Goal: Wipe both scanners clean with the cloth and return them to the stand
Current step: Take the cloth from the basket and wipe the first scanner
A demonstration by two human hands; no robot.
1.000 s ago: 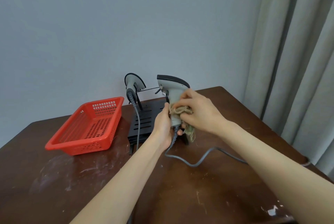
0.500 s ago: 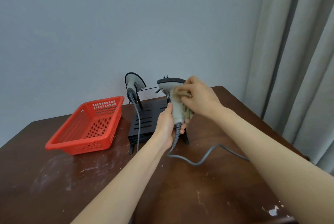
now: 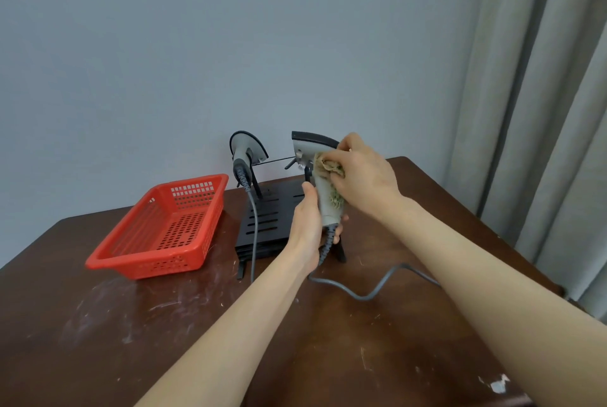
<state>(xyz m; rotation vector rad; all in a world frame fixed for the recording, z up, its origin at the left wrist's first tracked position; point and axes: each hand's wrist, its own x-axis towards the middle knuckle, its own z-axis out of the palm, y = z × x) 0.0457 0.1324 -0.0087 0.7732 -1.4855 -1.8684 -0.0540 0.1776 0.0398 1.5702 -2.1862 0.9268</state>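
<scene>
Fingers [image 3: 352,144] of the right hand [image 3: 364,176] pinch the cloth [image 3: 328,165], risen from handle to neck of the barcode scanner [image 3: 323,208] the left hand [image 3: 307,222] grips, so this wipe looks nearly done.

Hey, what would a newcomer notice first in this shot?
The bright red basket on the left of the table stands out most. At centre, the left hand holds a grey scanner by its grip while the right hand presses a cloth against it. A second scanner sits on the black stand behind.
</scene>
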